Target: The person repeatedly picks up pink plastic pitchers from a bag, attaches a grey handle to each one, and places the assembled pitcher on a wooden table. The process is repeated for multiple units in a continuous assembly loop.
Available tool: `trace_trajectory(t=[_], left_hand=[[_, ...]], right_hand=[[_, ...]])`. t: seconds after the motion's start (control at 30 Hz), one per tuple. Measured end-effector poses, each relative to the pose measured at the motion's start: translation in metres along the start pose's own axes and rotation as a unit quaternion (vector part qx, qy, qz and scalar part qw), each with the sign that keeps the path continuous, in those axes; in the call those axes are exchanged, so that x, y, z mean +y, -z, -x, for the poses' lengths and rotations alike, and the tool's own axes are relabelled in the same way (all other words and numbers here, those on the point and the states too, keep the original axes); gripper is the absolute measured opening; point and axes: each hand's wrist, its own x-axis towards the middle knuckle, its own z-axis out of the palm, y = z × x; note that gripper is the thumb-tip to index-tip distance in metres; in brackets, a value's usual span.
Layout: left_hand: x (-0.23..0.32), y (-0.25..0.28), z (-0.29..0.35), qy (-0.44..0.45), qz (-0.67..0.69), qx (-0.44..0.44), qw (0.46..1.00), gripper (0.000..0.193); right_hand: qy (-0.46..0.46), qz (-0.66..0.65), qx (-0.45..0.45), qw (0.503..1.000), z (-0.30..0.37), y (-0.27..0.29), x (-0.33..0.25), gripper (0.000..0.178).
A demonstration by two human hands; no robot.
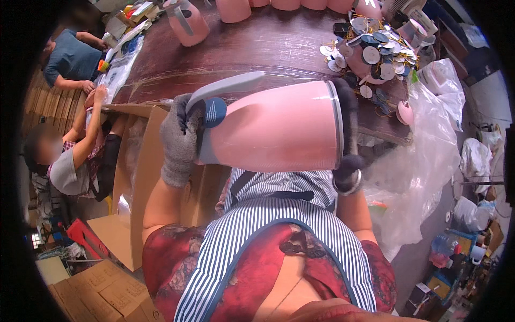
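Note:
Held sideways in front of my chest is a pink jug (284, 126) with a long grey handle (230, 83) along its far side. My left hand (179, 134), in a grey knitted glove, is closed around the jug's left end, by the foot of the handle. A round dark blue tag (215, 112) lies against the jug beside those fingers. At the grey-rimmed right end, my right hand (350, 126) grips the jug in a dark glove. Part of that hand is hidden behind the rim.
More pink jugs (188, 24) stand along the dark red table (214, 53). Round tags on strings (370, 53) heap up at the right. An open carton (126, 214) is at my left, clear plastic bags (413, 177) at my right. Two people (75, 59) work at the left.

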Motion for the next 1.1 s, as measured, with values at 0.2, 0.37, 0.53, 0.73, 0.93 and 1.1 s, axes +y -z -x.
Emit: trace_trajectory(t=[0.2,0.37,0.53,0.73,0.93,1.1], left_hand=[[-0.014,-0.009,-0.007,0.031,-0.085,-0.064,0.994,0.026],[-0.055,-0.019,-0.013,0.130,0.086,-0.265,0.952,0.033],[-0.068,-0.044,-0.004,0.210,0.283,-0.552,0.756,0.061],[-0.022,-0.020,-0.044,-0.016,-0.069,-0.173,0.982,0.029],[-0.041,0.009,-0.137,-0.446,-0.480,-0.011,0.756,0.034],[-0.183,0.038,-0.221,-0.409,-0.606,-0.064,0.679,0.045]], right_hand=[[0.174,0.216,-0.101,0.955,0.002,0.025,0.012,0.093],[0.223,0.294,-0.170,0.914,-0.001,0.016,-0.020,0.071],[0.288,0.219,-0.217,0.907,0.000,-0.002,-0.036,0.050],[-0.158,0.080,0.065,0.982,0.033,0.021,0.047,0.070],[-0.288,-0.023,0.054,0.956,0.050,0.018,0.095,0.057],[-0.346,-0.054,0.025,0.936,0.060,0.026,0.113,0.051]])
